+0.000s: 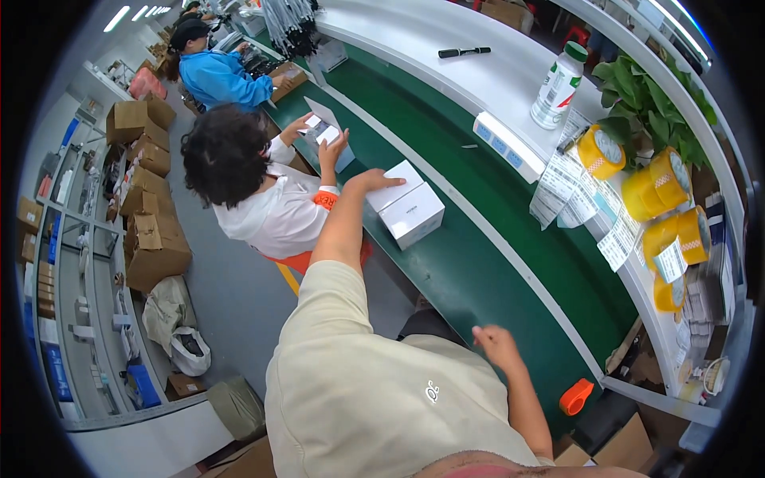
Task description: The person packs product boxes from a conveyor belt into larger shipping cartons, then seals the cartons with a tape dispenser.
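Observation:
Two white cartons stand side by side on the green work table [494,271]. My left hand [374,182] reaches out along the table and grips the farther white box [405,177] from its left side; part of the fingers is hidden behind it. Against that one sits the nearer white box [414,217], with small dark print on its front. Close to my body, at the table's near edge, my right hand [496,344] is curled closed, and nothing shows in it.
An orange tape dispenser [575,396] lies at the table's right end. Yellow tape rolls [652,191], a white bottle [559,86], a power strip [507,145] and a black pen [464,52] are on the white shelf. At left, a co-worker [263,183] handles an open white box [325,131].

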`<action>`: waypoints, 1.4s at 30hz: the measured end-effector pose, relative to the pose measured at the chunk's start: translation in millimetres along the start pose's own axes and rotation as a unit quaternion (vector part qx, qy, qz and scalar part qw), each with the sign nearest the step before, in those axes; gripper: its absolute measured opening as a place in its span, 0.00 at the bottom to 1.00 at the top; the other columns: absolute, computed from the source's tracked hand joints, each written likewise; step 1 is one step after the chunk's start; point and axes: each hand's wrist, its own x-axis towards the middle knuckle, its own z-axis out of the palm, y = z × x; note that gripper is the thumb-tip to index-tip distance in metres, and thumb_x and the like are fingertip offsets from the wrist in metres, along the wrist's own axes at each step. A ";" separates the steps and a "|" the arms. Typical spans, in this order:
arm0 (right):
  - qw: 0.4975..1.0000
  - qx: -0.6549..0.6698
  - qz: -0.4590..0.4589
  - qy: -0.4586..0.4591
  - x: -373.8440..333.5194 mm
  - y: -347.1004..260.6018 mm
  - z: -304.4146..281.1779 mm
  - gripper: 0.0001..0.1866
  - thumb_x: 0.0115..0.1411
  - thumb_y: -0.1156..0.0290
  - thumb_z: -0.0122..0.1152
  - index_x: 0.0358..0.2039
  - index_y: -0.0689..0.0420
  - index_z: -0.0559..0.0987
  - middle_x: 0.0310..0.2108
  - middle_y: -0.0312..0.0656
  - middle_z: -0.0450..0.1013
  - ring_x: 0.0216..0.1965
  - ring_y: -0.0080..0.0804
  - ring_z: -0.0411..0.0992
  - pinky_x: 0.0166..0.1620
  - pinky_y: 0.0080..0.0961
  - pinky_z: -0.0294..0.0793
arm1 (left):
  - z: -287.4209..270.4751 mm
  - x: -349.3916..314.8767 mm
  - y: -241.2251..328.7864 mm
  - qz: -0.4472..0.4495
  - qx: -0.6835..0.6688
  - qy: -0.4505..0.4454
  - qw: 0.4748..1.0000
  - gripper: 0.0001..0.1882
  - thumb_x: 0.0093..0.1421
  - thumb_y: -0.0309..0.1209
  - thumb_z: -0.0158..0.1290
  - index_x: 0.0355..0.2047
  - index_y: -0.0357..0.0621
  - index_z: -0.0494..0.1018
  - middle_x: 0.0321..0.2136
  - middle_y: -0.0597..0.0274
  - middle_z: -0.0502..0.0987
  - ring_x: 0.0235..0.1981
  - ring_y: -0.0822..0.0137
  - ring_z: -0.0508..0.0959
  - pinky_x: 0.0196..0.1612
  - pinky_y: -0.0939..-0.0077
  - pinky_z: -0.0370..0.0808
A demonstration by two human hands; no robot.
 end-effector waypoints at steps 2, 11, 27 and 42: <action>0.985 -0.006 0.163 -0.056 7.7 33.0 9.9 0.18 0.71 0.56 0.55 0.33 0.58 0.81 0.33 0.39 0.80 0.37 0.28 0.77 0.41 0.29 0.74 | 2.2 15.2 -16.6 -0.049 -0.039 -0.112 0.992 0.54 0.47 0.70 0.61 0.60 0.35 0.72 0.53 0.44 0.78 0.55 0.51 0.78 0.61 0.65 0.71; 0.959 0.199 0.174 0.103 9.9 84.5 -43.0 0.25 0.70 0.54 0.57 0.61 0.54 0.70 0.52 0.43 0.75 0.45 0.28 0.75 0.46 0.25 0.75 | 98.6 -45.2 45.4 -0.057 -0.159 -0.276 0.946 0.44 0.49 0.64 0.67 0.51 0.35 0.78 0.42 0.56 0.82 0.42 0.63 0.83 0.42 0.63 0.82; 0.892 -0.054 0.152 0.422 -133.4 173.7 -112.0 0.43 0.68 0.61 0.60 0.71 0.69 0.48 0.69 0.65 0.54 0.69 0.52 0.58 0.70 0.37 0.55 | 356.4 -211.2 254.4 0.167 -0.166 -0.535 0.811 0.51 0.59 0.53 0.63 0.73 0.46 0.51 0.59 0.48 0.70 0.56 0.54 0.74 0.45 0.59 0.82; 0.820 -0.420 0.158 0.356 -42.7 108.5 -122.1 0.21 0.70 0.54 0.49 0.50 0.57 0.79 0.47 0.50 0.77 0.51 0.50 0.73 0.53 0.49 0.66 | 380.8 -217.1 235.7 0.307 -0.040 -0.466 0.829 0.56 0.60 0.64 0.54 0.72 0.31 0.49 0.57 0.34 0.73 0.56 0.44 0.76 0.59 0.61 0.71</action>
